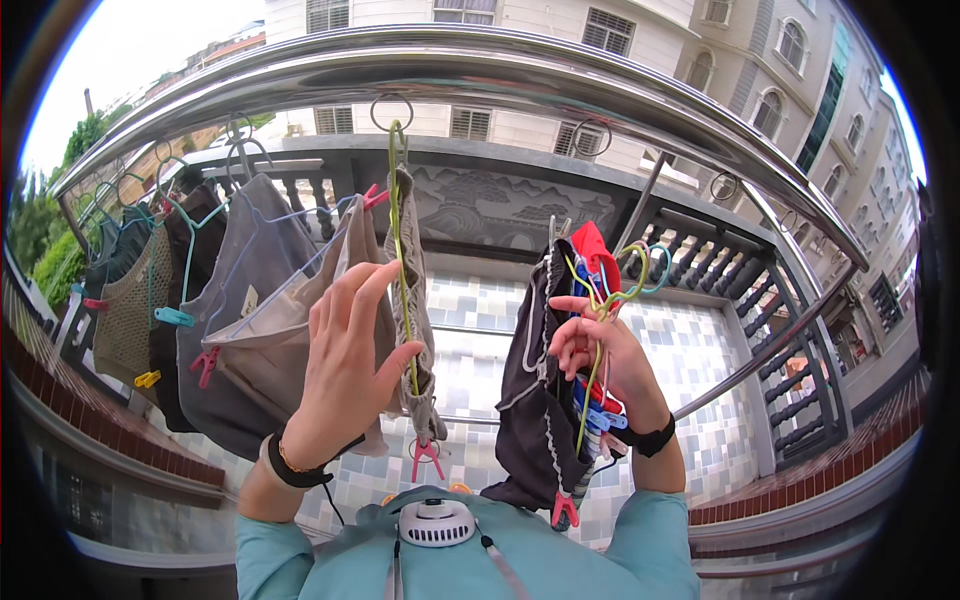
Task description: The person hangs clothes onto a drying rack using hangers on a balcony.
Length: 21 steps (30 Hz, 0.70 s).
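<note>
My left hand (345,350) is at a grey garment (418,310) that hangs edge-on from the steel rail. Its fingers are stretched out with the thumb apart, and the fingertips lie at the garment's yellow-green hanger (397,220). A pink clothespin (427,462) hangs at the garment's lower end. My right hand (605,350) is closed around several wire hangers (630,290), their hooks sticking out above the fingers. Dark shorts (525,400) hang from this bundle, with a red cloth (592,245) behind. Light-blue clothespins (604,420) and a pink one (565,510) are clipped low on it.
A steel rail (480,75) with rings curves across the top. Left of my left hand hang a beige garment (275,345), a grey one (245,260) and several others on hangers. A dark balustrade (700,255) borders the tiled floor (690,370). A small white fan (437,524) hangs at my chest.
</note>
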Tool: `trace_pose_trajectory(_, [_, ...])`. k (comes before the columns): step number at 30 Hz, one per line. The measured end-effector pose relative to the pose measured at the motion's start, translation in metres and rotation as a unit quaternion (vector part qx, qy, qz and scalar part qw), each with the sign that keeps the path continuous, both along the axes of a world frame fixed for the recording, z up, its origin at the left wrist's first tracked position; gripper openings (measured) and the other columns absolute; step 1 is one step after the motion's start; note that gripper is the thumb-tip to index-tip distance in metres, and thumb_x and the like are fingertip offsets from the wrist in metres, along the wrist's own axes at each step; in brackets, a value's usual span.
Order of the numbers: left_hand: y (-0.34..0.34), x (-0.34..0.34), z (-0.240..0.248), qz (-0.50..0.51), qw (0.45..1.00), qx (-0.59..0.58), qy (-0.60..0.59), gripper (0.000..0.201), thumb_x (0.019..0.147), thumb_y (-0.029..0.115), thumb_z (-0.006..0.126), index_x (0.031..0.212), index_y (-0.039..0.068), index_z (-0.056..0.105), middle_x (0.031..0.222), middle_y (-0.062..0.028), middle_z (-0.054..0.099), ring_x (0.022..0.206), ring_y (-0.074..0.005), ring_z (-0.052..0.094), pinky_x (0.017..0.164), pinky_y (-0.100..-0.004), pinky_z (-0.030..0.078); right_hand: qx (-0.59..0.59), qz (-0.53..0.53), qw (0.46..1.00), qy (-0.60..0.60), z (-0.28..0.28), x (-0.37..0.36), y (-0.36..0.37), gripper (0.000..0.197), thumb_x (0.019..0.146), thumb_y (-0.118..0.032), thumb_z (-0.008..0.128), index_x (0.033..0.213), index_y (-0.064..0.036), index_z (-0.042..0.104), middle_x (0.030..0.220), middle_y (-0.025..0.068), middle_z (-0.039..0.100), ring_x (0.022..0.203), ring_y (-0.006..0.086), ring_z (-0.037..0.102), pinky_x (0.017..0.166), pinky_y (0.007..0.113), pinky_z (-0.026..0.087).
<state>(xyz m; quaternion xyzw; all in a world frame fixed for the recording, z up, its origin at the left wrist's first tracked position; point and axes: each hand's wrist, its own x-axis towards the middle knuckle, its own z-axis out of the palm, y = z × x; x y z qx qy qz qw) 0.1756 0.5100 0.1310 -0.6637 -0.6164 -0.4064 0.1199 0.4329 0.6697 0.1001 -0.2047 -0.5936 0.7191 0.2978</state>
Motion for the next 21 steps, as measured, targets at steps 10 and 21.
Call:
trace_pose_trajectory(10, [0.052, 0.059, 0.083, -0.234, 0.93, -0.261, 0.109, 0.044, 0.088, 0.034, 0.06, 0.117, 0.002, 0.052, 0.104, -0.0187, 0.059, 0.102, -0.0358, 0.055, 0.09, -0.0409, 0.042, 0.078, 0.051, 0.996, -0.001, 0.033, -0.012, -0.012, 0.048, 0.099, -0.036, 0.04, 0.121, 0.0051, 0.05, 0.107, 0.0202, 0.063, 0.098, 0.0269, 0.064, 0.086, 0.034, 0.052])
trace_pose_trajectory(21, [0.112, 0.073, 0.066, -0.249, 0.938, -0.238, 0.026, 0.018, 0.088, 0.016, 0.056, 0.09, 0.002, 0.067, 0.062, -0.0145, 0.061, 0.059, -0.027, 0.062, 0.061, -0.0329, 0.048, 0.219, 0.047, 0.966, -0.13, 0.039, -0.013, 0.0, 0.045, 0.1, -0.036, 0.04, 0.098, 0.003, 0.061, 0.068, 0.0081, 0.067, 0.062, 0.012, 0.065, 0.052, 0.021, 0.051])
